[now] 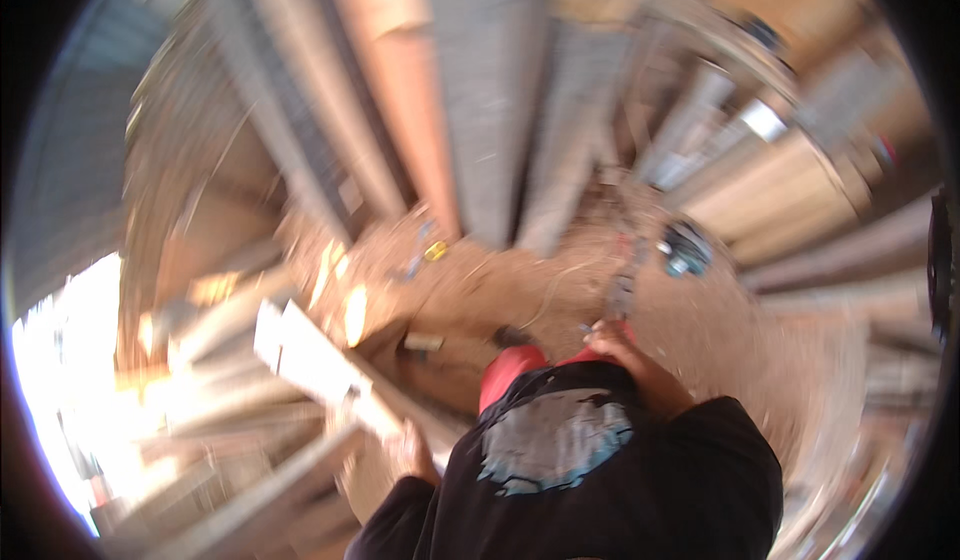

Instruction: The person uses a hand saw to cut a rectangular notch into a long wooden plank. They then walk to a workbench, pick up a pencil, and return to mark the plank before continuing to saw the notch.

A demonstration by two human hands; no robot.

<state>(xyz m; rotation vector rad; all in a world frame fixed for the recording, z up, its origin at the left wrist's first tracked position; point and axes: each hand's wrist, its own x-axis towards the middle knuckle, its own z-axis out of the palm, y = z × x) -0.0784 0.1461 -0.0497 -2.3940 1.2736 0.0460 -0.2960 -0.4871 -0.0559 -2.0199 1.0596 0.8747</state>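
Fingers (pixel 408 452) against pale timber plank (pixel 315 360)

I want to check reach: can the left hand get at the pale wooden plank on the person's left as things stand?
Probably yes: the left hand is at the near end of the pale wooden plank, nothing showing between them, though blur hides any contact.

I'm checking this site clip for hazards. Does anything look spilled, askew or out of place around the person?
The picture is heavily motion-blurred, so detail is uncertain. Pale planks lie at mixed angles by the left hand, and small items, including a yellow object and a dark tool, sit scattered on the dirt floor. No spill or damage shows.
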